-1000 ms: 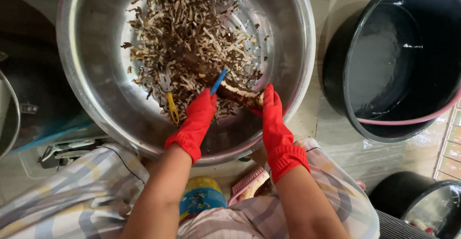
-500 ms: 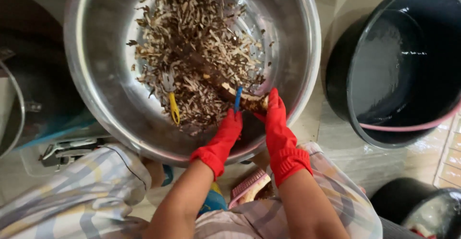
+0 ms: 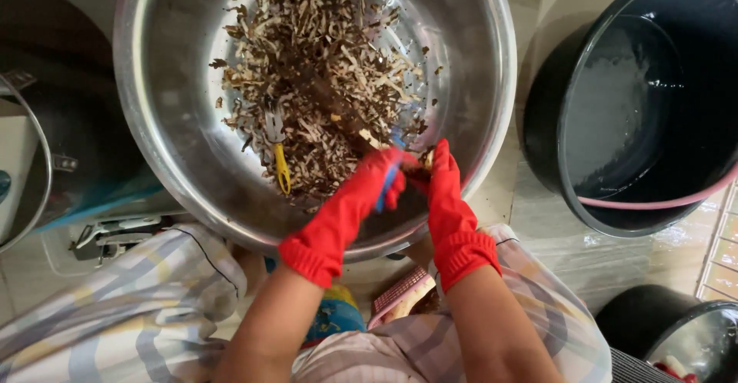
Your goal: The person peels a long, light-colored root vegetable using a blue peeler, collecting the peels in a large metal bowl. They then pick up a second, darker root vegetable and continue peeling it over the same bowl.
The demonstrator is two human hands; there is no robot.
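Peeling a root over the steel basin, both red-gloved hands busy at its near rim.

Left hand is clenched on a blue-handled peeler; right hand grips a brown root piece, just above the basin wall. Doing it well, as I judge: short strokes away from the holding fingers, keep the work over the basin so scraps land on the peel pile. Yellow-handled peeler lies idle in the pile. Farther right, a black tub with water. Hard to read: blade and most of the root sit behind the gloves; left-edge pot is cut off.
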